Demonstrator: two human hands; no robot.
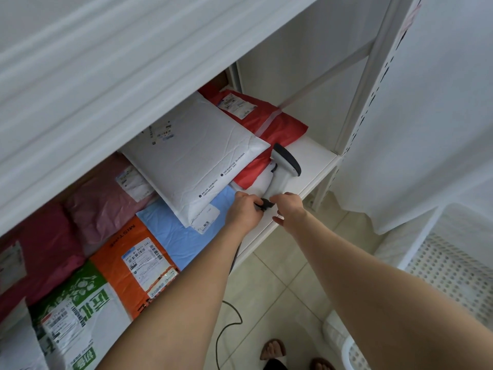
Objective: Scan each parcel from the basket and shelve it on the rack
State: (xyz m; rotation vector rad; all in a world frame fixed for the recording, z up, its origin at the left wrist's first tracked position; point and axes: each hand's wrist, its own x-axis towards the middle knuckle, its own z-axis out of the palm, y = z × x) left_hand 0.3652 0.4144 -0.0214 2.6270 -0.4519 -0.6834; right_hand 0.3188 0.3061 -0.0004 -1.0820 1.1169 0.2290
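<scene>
On the rack's lower shelf (pixel 317 158), near its right end, the scanner (pixel 284 166) lay with its dark head pointing toward the back and its pale handle reaching toward you. Your left hand (pixel 245 209) had its fingers curled round the black butt of that handle, and your right hand (pixel 289 206) pinched the same black end from the other side, so both hands gripped the scanner where the cable (pixel 229 316) leaves it. Just to the left of the scanner, the white padded parcel (pixel 194 161) lay on top of the pile, overlapping the red parcel (pixel 266 121) behind it and the light blue parcel (pixel 184 236) in front. Further left along the shelf lay the pink parcel (pixel 104 206), the orange parcel (pixel 125 265), the green and white parcel (pixel 80 303) and a magenta parcel (pixel 45 255), most with their printed labels facing up. The cable hung down past the shelf edge and looped on the tiled floor (pixel 280 276). The white perforated basket (pixel 453 265) stood on your right, well apart from the scanner; whether it held anything could not be told. Your sandalled feet (pixel 272 349) showed at the bottom edge.
</scene>
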